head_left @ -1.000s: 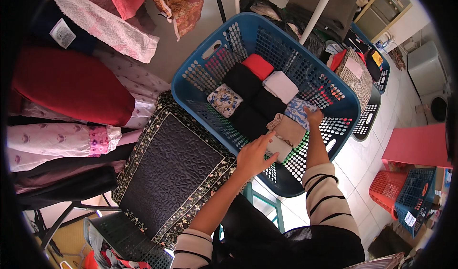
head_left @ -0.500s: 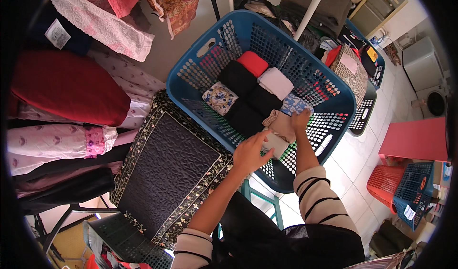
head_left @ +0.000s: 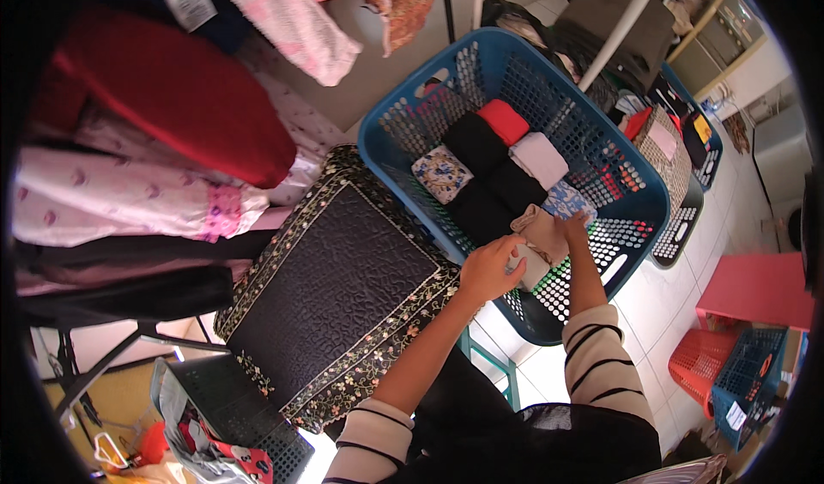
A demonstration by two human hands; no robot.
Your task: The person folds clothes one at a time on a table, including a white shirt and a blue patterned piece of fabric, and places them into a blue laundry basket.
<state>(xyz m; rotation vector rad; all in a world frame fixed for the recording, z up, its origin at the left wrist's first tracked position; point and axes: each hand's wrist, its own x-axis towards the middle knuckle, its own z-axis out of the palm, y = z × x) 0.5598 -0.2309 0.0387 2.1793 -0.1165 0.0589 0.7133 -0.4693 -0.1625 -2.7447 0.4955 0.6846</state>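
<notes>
A big blue perforated laundry basket [head_left: 390, 154] holds rows of folded clothes: a red piece [head_left: 504, 120], black pieces [head_left: 485, 179], a white piece [head_left: 539, 159] and a floral piece [head_left: 441, 173]. My left hand [head_left: 489, 267] and my right hand [head_left: 573, 226] both grip a folded beige garment [head_left: 539, 237] inside the basket, at its near end beside the black pieces. A blue patterned piece [head_left: 566, 199] lies just beyond my right hand.
A black quilted mat with a floral border [head_left: 330, 287] covers the surface to the left of the basket. Red, pink and black garments [head_left: 163, 98] hang or lie at the left. More baskets [head_left: 738, 368] stand on the tiled floor at the right.
Both hands have stayed on the beige garment in the basket, pressing it down beside the black pieces. The view has shifted slightly.
</notes>
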